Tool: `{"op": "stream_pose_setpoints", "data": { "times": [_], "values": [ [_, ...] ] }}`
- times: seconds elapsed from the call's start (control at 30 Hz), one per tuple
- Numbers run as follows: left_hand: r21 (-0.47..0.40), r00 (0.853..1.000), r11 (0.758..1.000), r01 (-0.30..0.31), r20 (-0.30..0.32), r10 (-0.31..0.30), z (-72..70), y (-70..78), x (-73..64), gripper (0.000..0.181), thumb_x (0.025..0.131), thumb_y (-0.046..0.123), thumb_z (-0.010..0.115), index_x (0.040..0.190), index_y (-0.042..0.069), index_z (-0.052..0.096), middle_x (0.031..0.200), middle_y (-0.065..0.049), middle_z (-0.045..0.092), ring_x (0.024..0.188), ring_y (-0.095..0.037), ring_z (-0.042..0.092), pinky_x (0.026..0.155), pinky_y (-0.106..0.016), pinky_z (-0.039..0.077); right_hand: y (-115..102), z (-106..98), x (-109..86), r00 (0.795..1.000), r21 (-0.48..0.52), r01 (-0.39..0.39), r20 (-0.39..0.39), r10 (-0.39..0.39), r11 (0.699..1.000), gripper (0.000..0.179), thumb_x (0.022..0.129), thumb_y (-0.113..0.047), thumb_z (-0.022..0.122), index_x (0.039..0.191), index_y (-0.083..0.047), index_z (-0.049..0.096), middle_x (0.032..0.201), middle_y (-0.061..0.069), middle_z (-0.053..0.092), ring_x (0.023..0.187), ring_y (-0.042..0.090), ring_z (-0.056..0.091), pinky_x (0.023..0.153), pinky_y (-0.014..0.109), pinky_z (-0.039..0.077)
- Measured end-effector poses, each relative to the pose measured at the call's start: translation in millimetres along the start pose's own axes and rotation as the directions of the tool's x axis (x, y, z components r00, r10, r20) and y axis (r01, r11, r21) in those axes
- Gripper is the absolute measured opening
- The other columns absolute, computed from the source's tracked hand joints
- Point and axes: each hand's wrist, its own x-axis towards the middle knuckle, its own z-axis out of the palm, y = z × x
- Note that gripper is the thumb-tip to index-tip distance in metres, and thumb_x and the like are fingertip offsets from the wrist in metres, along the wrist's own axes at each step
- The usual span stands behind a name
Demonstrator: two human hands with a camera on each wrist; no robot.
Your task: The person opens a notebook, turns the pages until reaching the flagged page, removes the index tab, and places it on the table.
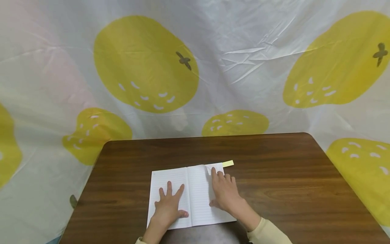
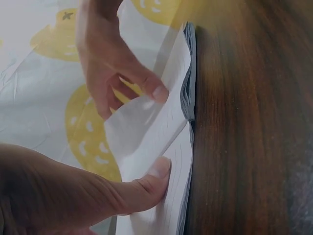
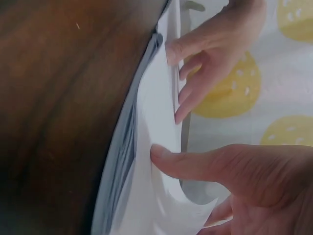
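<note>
A lined notebook (image 1: 199, 189) lies spread on the brown table, its ruled pages facing up. On its left page rests my left hand (image 1: 168, 205), fingers spread wide and thumb (image 2: 159, 169) near the centre fold. Over the right page is my right hand (image 1: 226, 191), its fingers extended toward the top. Its index fingertip touches a page (image 3: 164, 205) that buckles upward near the top right corner. The right thumb (image 3: 168, 159) touches the paper lower down. A pale yellow tab (image 1: 228, 163) sticks out past the notebook's top right corner. The right fingertips are partly hidden in the right wrist view.
The dark wood-grain table (image 1: 292, 183) has rounded far corners and extends well to both sides of the notebook. Behind it hangs a white cloth (image 1: 237, 67) printed with big yellow fruit shapes. Light sleeves (image 1: 268, 232) cover the forearms.
</note>
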Motion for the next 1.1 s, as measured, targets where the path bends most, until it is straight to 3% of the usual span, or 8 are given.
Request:
{"op": "stream_pose_setpoints", "data": {
  "times": [0.23,0.43,0.5,0.6,0.7,0.87,0.97,1.1],
  "values": [
    [0.012,1.000,1.000,-0.012,0.002,0.012,-2.1,-2.2,-3.3,0.094,0.069,0.037,0.087,0.150,0.011,0.048,0.156,-0.041,0.028,0.134,-0.074,0.026,0.086,-0.084,0.039,4.9,-3.3,-14.8,0.999,0.056,0.009,-0.051,-0.006,0.998,0.107,0.068,-0.026,0.095,0.149,0.009,0.035,0.128,0.027,0.059,0.109,0.046,0.060,0.093,0.059,0.047],
    [0.000,1.000,1.000,-0.011,0.011,0.011,-4.0,-3.5,-4.0,0.093,0.071,0.037,0.086,0.151,0.010,0.047,0.156,-0.041,0.026,0.135,-0.074,0.025,0.087,-0.084,0.038,20.3,-6.9,-13.9,0.983,0.317,0.032,-0.182,0.028,0.948,0.062,0.081,-0.002,0.081,0.134,0.011,0.052,0.108,0.024,0.069,0.093,0.038,0.070,0.080,0.050,0.057],
    [-0.008,1.000,1.000,-0.009,0.014,0.009,-3.7,-3.4,-3.7,0.092,0.071,0.037,0.085,0.151,0.010,0.047,0.156,-0.041,0.026,0.135,-0.074,0.024,0.088,-0.085,0.037,28.4,-6.1,-11.6,0.980,0.428,0.017,-0.187,0.070,0.904,0.050,0.083,0.003,0.076,0.129,0.009,0.057,0.100,0.019,0.070,0.086,0.029,0.071,0.074,0.041,0.058],
    [-0.020,1.000,1.000,-0.006,0.017,0.007,-2.5,-3.3,-3.5,0.091,0.072,0.037,0.085,0.151,0.010,0.047,0.157,-0.041,0.025,0.136,-0.073,0.024,0.090,-0.085,0.036,40.8,-8.3,-8.8,0.981,0.595,-0.040,-0.128,0.144,0.803,0.036,0.086,0.004,0.071,0.121,0.005,0.062,0.086,0.009,0.066,0.076,0.016,0.064,0.066,0.028,0.052],
    [-0.028,1.000,1.000,-0.006,0.018,0.006,-0.5,-3.4,-3.8,0.091,0.072,0.037,0.085,0.151,0.010,0.047,0.157,-0.041,0.025,0.137,-0.072,0.023,0.091,-0.085,0.035,52.7,-9.4,-6.5,0.982,0.740,-0.107,-0.027,0.188,0.664,0.029,0.089,0.002,0.070,0.117,0.004,0.063,0.084,0.006,0.064,0.075,0.013,0.061,0.066,0.023,0.050],
    [-0.040,1.000,0.999,-0.013,0.014,0.013,2.6,-4.5,-4.7,0.090,0.073,0.037,0.084,0.151,0.010,0.047,0.157,-0.041,0.024,0.138,-0.072,0.023,0.091,-0.086,0.033,64.8,-6.6,-1.5,0.978,0.881,-0.181,0.114,0.175,0.438,0.031,0.090,-0.003,0.070,0.118,0.008,0.060,0.086,0.011,0.068,0.076,0.016,0.063,0.071,0.031,0.058],
    [-0.043,1.000,0.999,-0.024,0.008,0.024,3.3,-4.8,-5.8,0.090,0.074,0.038,0.083,0.151,0.009,0.047,0.157,-0.042,0.024,0.138,-0.072,0.023,0.090,-0.087,0.033,67.3,-3.1,1.8,0.972,0.900,-0.206,0.145,0.183,0.384,0.030,0.090,-0.006,0.072,0.115,0.007,0.060,0.086,0.010,0.070,0.076,0.016,0.064,0.073,0.033,0.059],
    [-0.048,0.999,0.998,-0.036,0.008,0.036,2.4,-5.0,-7.5,0.087,0.076,0.037,0.082,0.150,0.007,0.047,0.156,-0.042,0.024,0.138,-0.071,0.023,0.090,-0.087,0.033,66.0,3.1,5.6,0.973,0.905,-0.207,0.150,0.174,0.373,0.027,0.089,-0.008,0.075,0.108,0.005,0.062,0.082,0.007,0.070,0.072,0.017,0.063,0.069,0.029,0.058]
  ]
}}
